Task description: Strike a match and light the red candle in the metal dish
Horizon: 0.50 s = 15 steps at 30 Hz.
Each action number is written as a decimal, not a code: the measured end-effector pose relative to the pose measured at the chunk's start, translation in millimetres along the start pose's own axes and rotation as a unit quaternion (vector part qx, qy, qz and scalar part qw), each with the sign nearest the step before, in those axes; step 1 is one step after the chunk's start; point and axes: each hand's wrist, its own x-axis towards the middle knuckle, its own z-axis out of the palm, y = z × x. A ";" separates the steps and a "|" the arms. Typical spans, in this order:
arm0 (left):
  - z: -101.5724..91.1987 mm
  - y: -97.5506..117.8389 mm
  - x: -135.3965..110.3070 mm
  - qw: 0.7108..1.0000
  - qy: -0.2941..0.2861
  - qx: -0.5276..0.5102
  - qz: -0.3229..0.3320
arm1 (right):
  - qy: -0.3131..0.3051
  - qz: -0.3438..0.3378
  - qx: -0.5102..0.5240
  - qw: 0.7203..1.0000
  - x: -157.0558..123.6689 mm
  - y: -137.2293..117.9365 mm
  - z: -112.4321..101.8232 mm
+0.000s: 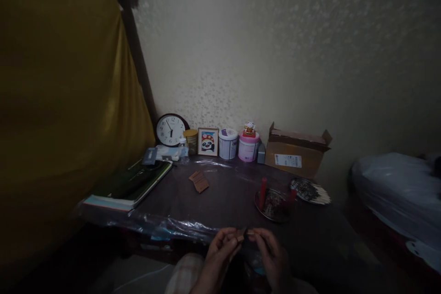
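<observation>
My left hand (223, 247) and my right hand (268, 249) are close together at the table's near edge. Between the thumb and fingers of the left is a small tan piece (240, 238). My right hand pinches another small light-brown piece (251, 233), its tip close to a dark bit between the hands. In the dim light I cannot tell what kind of pieces these are, nor whether they touch. Beyond the hands, flat brown pieces with dark markings (200, 182) lie on the table. A metal plate (267, 215) to the right bears a red candle (263, 193).
A second plate with whitish sticks (320, 194) lies farther right. Along the wall stand a clock (171, 130), a framed panda picture (208, 142), a white tub (228, 144), a pink tub (248, 147) and a cardboard box (292, 154). Books (131, 186) lie left.
</observation>
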 end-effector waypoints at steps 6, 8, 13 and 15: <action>-5.2 -1.4 0.4 1.000 -0.006 0.003 -0.001 | -0.013 -0.009 -0.027 1.000 -0.9 3.1 -1.5; -6.0 -2.1 0.9 1.000 -0.009 0.003 0.000 | -0.006 -0.007 -0.042 0.999 -0.9 4.3 -1.6; -5.3 -0.7 2.1 1.000 -0.002 0.002 -0.001 | -0.025 -0.036 -0.045 0.998 0.2 5.6 -3.4; -4.6 1.1 2.1 1.000 0.008 0.002 0.000 | -0.033 -0.047 -0.043 0.997 -0.2 4.1 -3.5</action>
